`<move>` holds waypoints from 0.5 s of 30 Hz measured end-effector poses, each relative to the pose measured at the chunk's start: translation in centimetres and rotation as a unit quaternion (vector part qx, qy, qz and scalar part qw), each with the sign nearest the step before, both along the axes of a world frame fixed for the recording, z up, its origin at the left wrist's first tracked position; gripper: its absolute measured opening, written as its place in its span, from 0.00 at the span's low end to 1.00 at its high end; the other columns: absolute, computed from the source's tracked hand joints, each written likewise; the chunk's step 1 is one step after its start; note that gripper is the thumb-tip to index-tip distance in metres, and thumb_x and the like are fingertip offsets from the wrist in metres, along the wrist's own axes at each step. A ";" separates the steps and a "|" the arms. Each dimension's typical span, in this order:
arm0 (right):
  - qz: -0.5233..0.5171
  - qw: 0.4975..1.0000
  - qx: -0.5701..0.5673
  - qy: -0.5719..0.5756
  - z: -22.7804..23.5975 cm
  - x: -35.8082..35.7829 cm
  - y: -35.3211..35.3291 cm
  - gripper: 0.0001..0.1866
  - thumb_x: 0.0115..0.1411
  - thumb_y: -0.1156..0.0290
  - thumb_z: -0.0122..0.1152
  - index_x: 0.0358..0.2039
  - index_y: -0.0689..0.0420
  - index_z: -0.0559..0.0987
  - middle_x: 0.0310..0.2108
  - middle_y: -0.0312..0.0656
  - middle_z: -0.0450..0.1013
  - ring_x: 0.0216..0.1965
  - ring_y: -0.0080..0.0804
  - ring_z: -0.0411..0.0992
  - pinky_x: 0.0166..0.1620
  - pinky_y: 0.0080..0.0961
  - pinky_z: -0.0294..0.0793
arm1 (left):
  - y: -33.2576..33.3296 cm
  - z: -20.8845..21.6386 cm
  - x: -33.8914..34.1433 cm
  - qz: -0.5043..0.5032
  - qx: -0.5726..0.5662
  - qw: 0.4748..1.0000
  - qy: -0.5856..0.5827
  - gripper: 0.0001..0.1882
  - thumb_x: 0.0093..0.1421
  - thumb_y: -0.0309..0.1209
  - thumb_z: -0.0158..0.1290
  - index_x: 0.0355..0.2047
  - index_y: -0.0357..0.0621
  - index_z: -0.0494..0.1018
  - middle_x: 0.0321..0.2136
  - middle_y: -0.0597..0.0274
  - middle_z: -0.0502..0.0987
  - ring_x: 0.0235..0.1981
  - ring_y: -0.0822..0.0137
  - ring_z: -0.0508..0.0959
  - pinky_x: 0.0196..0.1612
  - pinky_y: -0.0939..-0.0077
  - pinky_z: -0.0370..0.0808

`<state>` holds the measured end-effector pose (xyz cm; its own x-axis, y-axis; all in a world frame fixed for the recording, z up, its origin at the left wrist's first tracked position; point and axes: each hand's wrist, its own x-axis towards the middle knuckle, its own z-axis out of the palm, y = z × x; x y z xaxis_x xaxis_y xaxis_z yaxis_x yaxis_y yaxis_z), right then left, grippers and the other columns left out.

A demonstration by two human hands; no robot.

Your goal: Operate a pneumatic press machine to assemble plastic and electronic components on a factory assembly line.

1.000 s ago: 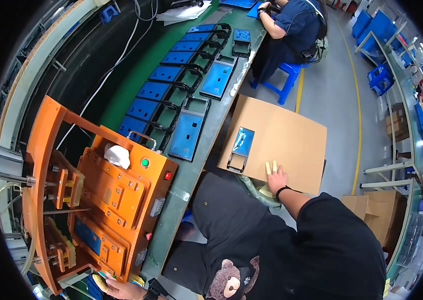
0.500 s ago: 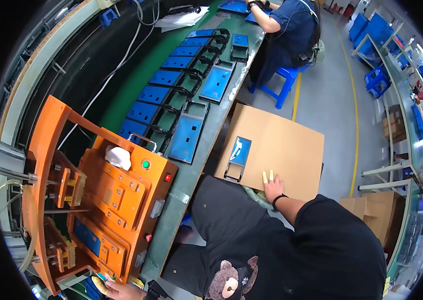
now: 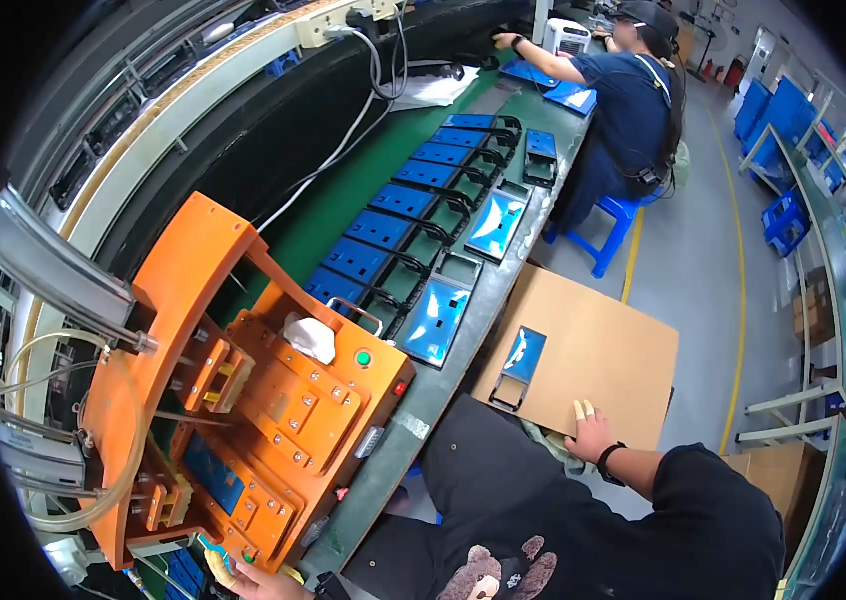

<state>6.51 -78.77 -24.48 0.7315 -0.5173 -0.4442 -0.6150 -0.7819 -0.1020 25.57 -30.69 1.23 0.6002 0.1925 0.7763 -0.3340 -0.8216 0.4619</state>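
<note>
My right hand (image 3: 591, 432) rests flat, fingers stretched and tipped with pale finger covers, on the near edge of a cardboard box (image 3: 623, 350). A blue-faced panel with a black frame (image 3: 528, 355) lies on the box, left of that hand. Low in the picture, my left hand (image 3: 258, 580) is at the near corner of an orange clamping fixture (image 3: 343, 400), close to a green button (image 3: 249, 558). Its fingers, one covered in yellow, close around a thin teal thing (image 3: 213, 547) too small to name. A blue panel (image 3: 213, 475) sits inside the fixture.
Several blue panels with black frames (image 3: 378, 230) line the green bench (image 3: 483, 310). A white crumpled cloth (image 3: 310, 338) lies on the fixture; cylinders and hoses (image 3: 63, 270) stand left of it. A co-worker (image 3: 633, 110) sits at the bench's far end on a blue stool (image 3: 603, 225).
The whole view has shifted, so the bench and fixture appear farther right and lower. The co-worker's arm now reaches out over the bench. Both my hands keep their places on box and fixture.
</note>
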 end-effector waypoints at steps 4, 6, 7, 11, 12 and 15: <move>-0.030 0.992 0.020 -0.124 -1.6 1.1 -0.5 0.40 0.51 0.59 0.60 0.62 0.66 0.62 0.61 0.61 0.59 0.62 0.55 0.58 0.63 0.45 0.59 | 2.7 -3.1 0.5 0.001 -0.204 0.979 0.031 0.20 0.70 0.29 0.42 0.61 0.35 0.62 0.56 0.52 0.70 0.52 0.63 0.73 0.55 0.72 0.70; -0.019 0.977 0.039 -0.209 -2.4 2.5 -0.5 0.36 0.51 0.61 0.60 0.59 0.65 0.65 0.57 0.61 0.62 0.59 0.54 0.60 0.61 0.44 0.61 | 3.9 -5.0 -0.1 0.005 -0.235 0.971 0.038 0.19 0.70 0.27 0.42 0.60 0.35 0.62 0.57 0.53 0.68 0.54 0.63 0.71 0.57 0.71 0.68; -0.021 0.955 0.065 -0.289 -2.7 3.5 -0.2 0.33 0.52 0.63 0.61 0.57 0.65 0.68 0.54 0.61 0.65 0.57 0.53 0.63 0.59 0.43 0.63 | 4.5 -5.8 -0.5 -0.052 -0.271 0.960 0.043 0.20 0.68 0.26 0.42 0.59 0.34 0.63 0.57 0.52 0.68 0.56 0.62 0.70 0.58 0.70 0.66; -0.118 0.895 0.233 -0.361 -1.1 8.1 1.7 0.21 0.55 0.71 0.61 0.50 0.62 0.73 0.44 0.52 0.70 0.44 0.39 0.71 0.46 0.33 0.71 | 5.5 -6.6 -0.8 -0.076 -0.271 0.959 0.043 0.20 0.65 0.23 0.44 0.58 0.33 0.64 0.58 0.51 0.66 0.58 0.60 0.67 0.62 0.67 0.62; -0.136 0.875 0.278 -0.372 0.1 9.3 2.1 0.18 0.57 0.73 0.60 0.49 0.61 0.75 0.40 0.47 0.72 0.39 0.33 0.72 0.41 0.29 0.72 | 5.4 -6.2 -0.7 -0.077 -0.259 0.962 0.039 0.20 0.65 0.23 0.44 0.57 0.33 0.65 0.58 0.51 0.66 0.59 0.60 0.67 0.62 0.66 0.62; -0.066 0.827 0.361 -0.425 4.5 12.2 4.7 0.10 0.62 0.74 0.58 0.43 0.62 0.77 0.29 0.36 0.74 0.28 0.21 0.71 0.33 0.21 0.72 | 5.0 -4.6 -0.8 -0.103 -0.224 0.968 0.051 0.17 0.64 0.25 0.45 0.53 0.34 0.68 0.57 0.50 0.65 0.60 0.57 0.65 0.63 0.64 0.61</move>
